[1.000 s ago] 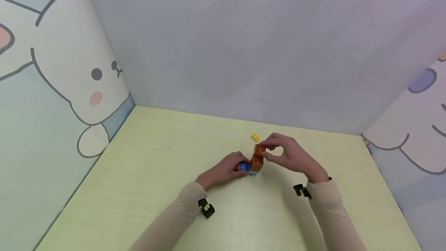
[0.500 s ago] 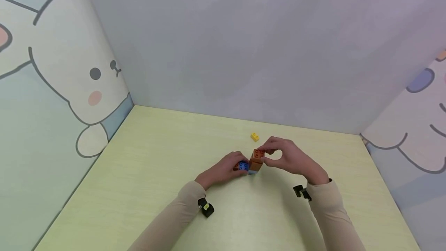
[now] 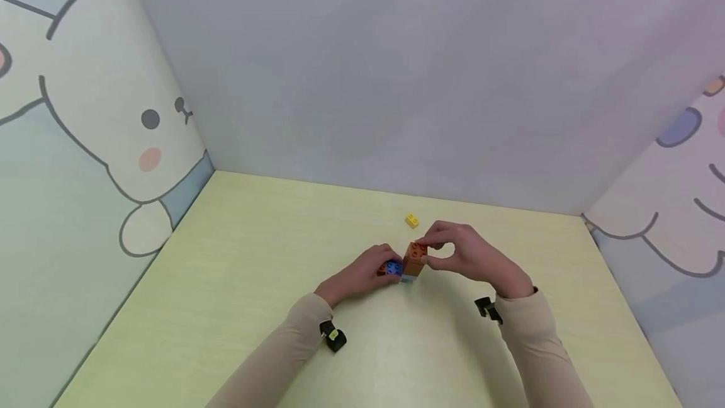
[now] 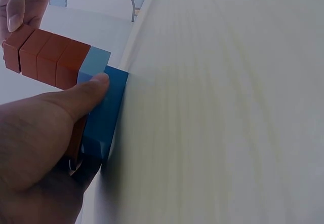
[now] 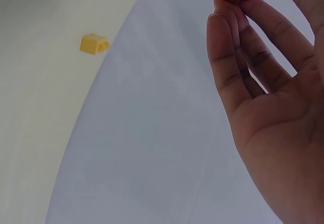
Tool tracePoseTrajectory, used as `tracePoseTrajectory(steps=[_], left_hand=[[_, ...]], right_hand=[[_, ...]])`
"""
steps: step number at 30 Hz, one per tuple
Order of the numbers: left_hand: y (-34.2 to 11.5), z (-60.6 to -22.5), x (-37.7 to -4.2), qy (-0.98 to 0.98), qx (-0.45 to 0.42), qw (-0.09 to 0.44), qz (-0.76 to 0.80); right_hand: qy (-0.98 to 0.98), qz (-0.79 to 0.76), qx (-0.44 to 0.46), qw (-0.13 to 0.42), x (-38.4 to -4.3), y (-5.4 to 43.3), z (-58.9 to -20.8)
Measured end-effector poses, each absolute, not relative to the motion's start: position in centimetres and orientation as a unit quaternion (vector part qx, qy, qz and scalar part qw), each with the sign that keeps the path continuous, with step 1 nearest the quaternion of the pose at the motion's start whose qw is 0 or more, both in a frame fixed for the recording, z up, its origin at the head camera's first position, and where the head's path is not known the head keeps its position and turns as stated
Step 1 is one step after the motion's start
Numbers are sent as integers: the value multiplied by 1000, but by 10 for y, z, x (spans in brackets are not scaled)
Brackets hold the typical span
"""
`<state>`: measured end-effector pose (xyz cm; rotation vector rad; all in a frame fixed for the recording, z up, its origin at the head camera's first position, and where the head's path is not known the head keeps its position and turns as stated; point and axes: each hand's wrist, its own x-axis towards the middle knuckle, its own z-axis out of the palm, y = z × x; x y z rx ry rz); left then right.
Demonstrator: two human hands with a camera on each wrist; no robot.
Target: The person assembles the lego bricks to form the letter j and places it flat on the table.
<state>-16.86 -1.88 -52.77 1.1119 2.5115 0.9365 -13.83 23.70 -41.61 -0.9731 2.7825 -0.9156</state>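
A tower of several orange-brown bricks [image 3: 415,265] rises from a light blue brick [image 4: 94,62], which sits at one end of a longer blue brick [image 4: 110,113]. My left hand [image 3: 359,277] grips this blue base on the table, its thumb against the light and darker blue bricks. Another brown brick [image 4: 76,137] shows partly behind that thumb. At the tower's top, my right hand [image 3: 472,258] pinches the uppermost orange-brown brick [image 4: 17,47] between thumb and fingers. In the left wrist view a thin dark line parts this brick from the one below.
Behind the tower, a small yellow brick [image 3: 412,220] lies alone on the pale table [image 3: 272,232]. A grey wall [image 3: 362,80] stands along the far edge, with cartoon-printed walls at both sides.
My right hand has lowered the top brick from a tilted, offset position into line with the tower. My left hand keeps its grip on the base. The head view has shifted slightly.
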Motion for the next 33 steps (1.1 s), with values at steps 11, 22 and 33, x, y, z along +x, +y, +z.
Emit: tracePoseTrajectory(steps=[11,22,33], left_hand=[[-18,-525,-169,859,377,125,323],[-17,-525,-166,859,382,125,316],[-21,-523,-168,856,384,126,323]], right_hand=[[906,-295,-301,39,-137,235,-414],[907,-311,-283,-5,-124,233,-432],[912,-296,-280,-47,-117,230,-440]])
